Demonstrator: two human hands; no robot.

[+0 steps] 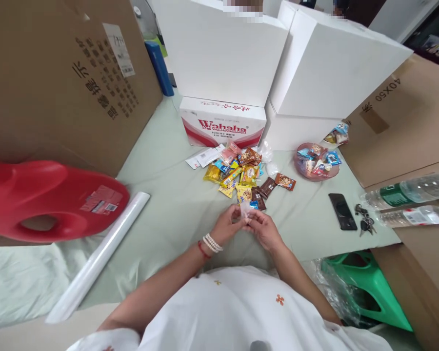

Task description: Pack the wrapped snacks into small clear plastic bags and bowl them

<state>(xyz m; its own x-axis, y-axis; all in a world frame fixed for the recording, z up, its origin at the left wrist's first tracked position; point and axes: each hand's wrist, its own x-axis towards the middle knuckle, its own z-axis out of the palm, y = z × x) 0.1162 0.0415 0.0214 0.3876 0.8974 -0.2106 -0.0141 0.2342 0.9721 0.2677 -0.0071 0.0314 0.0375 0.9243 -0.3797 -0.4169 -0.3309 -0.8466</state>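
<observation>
White shirt [241, 312]; left hand [227, 225] and right hand [264, 229] pinch one clear packet [246, 209]; two bottles [409, 191] lie right.

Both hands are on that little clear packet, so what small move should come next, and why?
Probably tease its edge open: the left hand and right hand pinch the small clear packet between them, and the snack pile lies just beyond.

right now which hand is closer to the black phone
Right. The right hand is left of the phone, apart from it; the left hand is farther off, past the right hand.
</observation>
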